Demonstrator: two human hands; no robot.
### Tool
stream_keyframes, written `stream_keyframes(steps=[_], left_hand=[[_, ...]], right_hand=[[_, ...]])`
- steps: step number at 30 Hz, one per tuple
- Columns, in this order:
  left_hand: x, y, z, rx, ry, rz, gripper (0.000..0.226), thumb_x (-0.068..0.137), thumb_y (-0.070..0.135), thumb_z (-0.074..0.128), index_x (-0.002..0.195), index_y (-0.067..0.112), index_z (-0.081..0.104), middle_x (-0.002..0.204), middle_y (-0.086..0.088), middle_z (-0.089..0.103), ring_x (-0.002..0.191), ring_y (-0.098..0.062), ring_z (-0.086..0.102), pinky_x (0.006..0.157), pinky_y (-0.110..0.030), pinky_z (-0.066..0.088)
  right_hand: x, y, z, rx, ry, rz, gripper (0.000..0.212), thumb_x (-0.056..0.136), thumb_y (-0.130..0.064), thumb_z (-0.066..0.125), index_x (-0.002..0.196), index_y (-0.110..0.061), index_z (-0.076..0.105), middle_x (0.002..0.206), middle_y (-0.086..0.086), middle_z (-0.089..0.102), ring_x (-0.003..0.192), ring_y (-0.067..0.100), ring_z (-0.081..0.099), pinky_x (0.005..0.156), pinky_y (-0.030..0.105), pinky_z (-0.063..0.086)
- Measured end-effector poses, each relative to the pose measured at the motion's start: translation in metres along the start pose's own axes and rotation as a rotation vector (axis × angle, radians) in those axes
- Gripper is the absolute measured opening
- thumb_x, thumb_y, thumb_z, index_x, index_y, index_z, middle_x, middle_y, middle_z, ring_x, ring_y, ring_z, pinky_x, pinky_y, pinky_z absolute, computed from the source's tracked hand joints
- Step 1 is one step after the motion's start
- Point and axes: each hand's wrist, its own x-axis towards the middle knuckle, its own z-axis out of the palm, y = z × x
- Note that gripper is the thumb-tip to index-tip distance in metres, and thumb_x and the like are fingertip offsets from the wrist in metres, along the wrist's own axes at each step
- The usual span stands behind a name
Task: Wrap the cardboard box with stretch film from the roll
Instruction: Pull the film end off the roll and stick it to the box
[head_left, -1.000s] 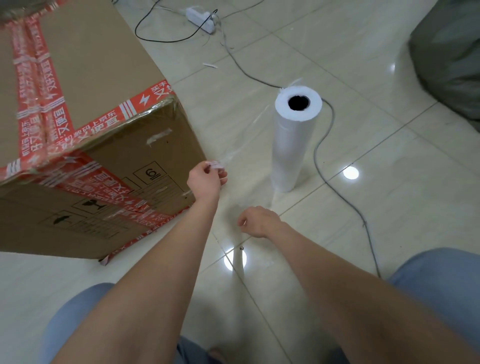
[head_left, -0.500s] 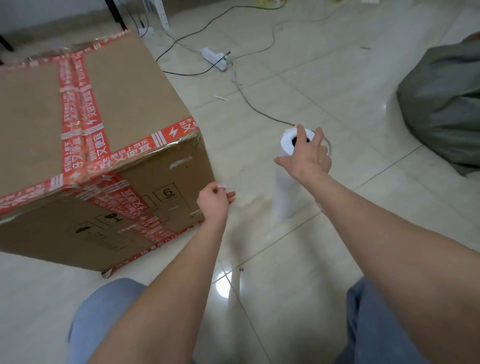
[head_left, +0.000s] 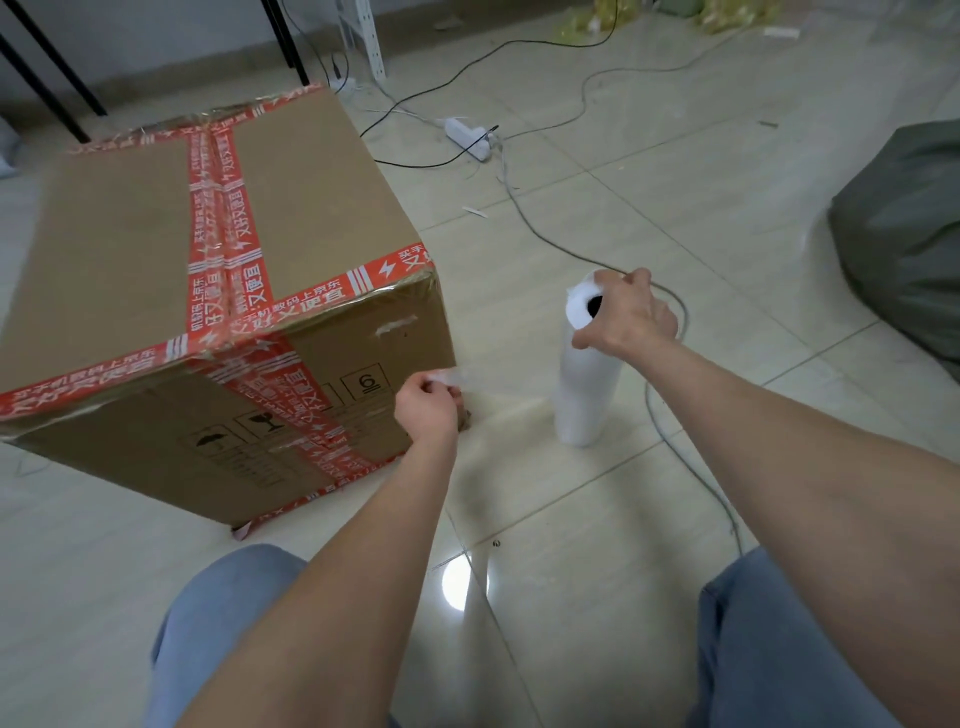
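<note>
A large cardboard box sealed with red printed tape sits on the tiled floor at the left. A white roll of stretch film stands upright to its right. My left hand pinches the loose end of the clear film close to the box's near right corner. The film stretches thinly from there toward the roll. My right hand rests on the roll's top, fingers curled over the rim beside the core hole.
A grey cable runs across the floor just behind and right of the roll. A white power strip lies further back. A dark grey beanbag fills the right edge. Black table legs stand behind the box. My knees are at the bottom.
My right hand rose from the floor to the top of the roll and now grips it. My left hand stayed at the box corner with the film end. The view tilted up.
</note>
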Motion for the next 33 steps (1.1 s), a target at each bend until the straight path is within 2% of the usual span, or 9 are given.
stream_keyframes(steps=[3, 6, 11, 16, 20, 25, 27, 30, 33], left_hand=[[0.005, 0.007, -0.011, -0.012, 0.096, -0.042, 0.025, 0.1, 0.005, 0.036, 0.104, 0.01, 0.06, 0.094, -0.012, 0.068, 0.076, -0.023, 0.069, 0.059, -0.022, 0.051], [0.011, 0.015, -0.02, -0.02, 0.146, -0.079, 0.029, 0.101, 0.006, 0.034, 0.118, 0.006, 0.058, 0.1, -0.013, 0.068, 0.072, -0.019, 0.067, 0.052, -0.018, 0.045], [0.012, 0.019, -0.031, 0.011, 0.158, -0.031, 0.029, 0.1, 0.009, 0.038, 0.122, 0.007, 0.057, 0.102, -0.013, 0.069, 0.07, -0.017, 0.066, 0.052, -0.017, 0.045], [0.007, 0.01, -0.044, 0.051, 0.144, 0.031, 0.018, 0.099, 0.008, 0.041, 0.096, 0.012, 0.058, 0.092, -0.01, 0.066, 0.057, -0.01, 0.061, 0.051, -0.017, 0.044], [0.009, 0.007, -0.049, 0.084, 0.15, 0.045, 0.018, 0.099, 0.008, 0.041, 0.097, 0.011, 0.059, 0.09, -0.009, 0.066, 0.051, -0.007, 0.059, 0.044, -0.014, 0.043], [0.011, 0.01, -0.053, 0.129, 0.169, 0.063, 0.02, 0.099, 0.008, 0.039, 0.086, 0.012, 0.054, 0.083, -0.009, 0.065, 0.049, -0.008, 0.057, 0.049, -0.02, 0.043], [0.011, 0.009, -0.053, 0.115, 0.163, 0.06, 0.019, 0.099, 0.01, 0.041, 0.088, 0.013, 0.055, 0.081, -0.007, 0.063, 0.049, -0.01, 0.057, 0.05, -0.022, 0.046], [0.011, 0.011, -0.054, 0.051, 0.131, 0.096, 0.014, 0.099, 0.013, 0.046, 0.094, 0.013, 0.06, 0.077, -0.004, 0.062, 0.047, -0.008, 0.057, 0.052, -0.022, 0.05], [0.013, 0.017, -0.057, -0.004, 0.097, 0.125, 0.012, 0.1, 0.019, 0.048, 0.1, 0.017, 0.06, 0.071, 0.001, 0.061, 0.047, -0.005, 0.058, 0.057, -0.023, 0.054]], right_hand=[[0.002, 0.005, -0.007, -0.027, -0.114, -0.163, 0.089, 0.07, -0.019, 0.077, 0.144, -0.032, 0.03, 0.143, 0.0, 0.03, 0.12, 0.033, 0.044, 0.084, 0.035, 0.043], [0.005, 0.005, -0.008, -0.106, -0.18, -0.29, 0.085, 0.078, -0.011, 0.065, 0.149, -0.025, 0.022, 0.152, -0.002, 0.025, 0.129, 0.033, 0.033, 0.096, 0.037, 0.041], [0.004, -0.023, 0.002, -0.102, -0.153, -0.194, 0.089, 0.076, -0.039, 0.074, 0.147, -0.021, 0.023, 0.147, 0.003, 0.022, 0.128, 0.035, 0.031, 0.09, 0.041, 0.042], [0.005, -0.025, 0.01, -0.039, -0.107, -0.05, 0.079, 0.074, -0.045, 0.073, 0.14, -0.027, 0.034, 0.137, 0.011, 0.029, 0.118, 0.041, 0.044, 0.087, 0.038, 0.042], [0.002, -0.027, -0.003, -0.163, -0.111, -0.025, 0.061, 0.069, -0.04, 0.074, 0.124, -0.027, 0.048, 0.126, 0.01, 0.036, 0.108, 0.038, 0.052, 0.073, 0.032, 0.04], [0.003, -0.031, -0.011, -0.232, -0.162, -0.02, 0.063, 0.069, -0.039, 0.074, 0.125, -0.028, 0.048, 0.128, 0.01, 0.037, 0.113, 0.037, 0.048, 0.075, 0.033, 0.039], [0.002, -0.035, -0.01, -0.291, -0.159, -0.036, 0.071, 0.07, -0.042, 0.076, 0.131, -0.027, 0.044, 0.134, 0.01, 0.035, 0.122, 0.038, 0.04, 0.082, 0.036, 0.039], [-0.003, -0.054, -0.001, -0.425, -0.066, -0.261, 0.091, 0.064, -0.058, 0.077, 0.14, -0.028, 0.035, 0.148, 0.005, 0.029, 0.138, 0.036, 0.022, 0.105, 0.047, 0.027], [-0.012, -0.079, 0.021, -0.466, -0.023, -0.56, 0.093, 0.065, -0.066, 0.071, 0.141, -0.027, 0.035, 0.145, 0.003, 0.039, 0.139, 0.027, 0.024, 0.114, 0.051, 0.015]])
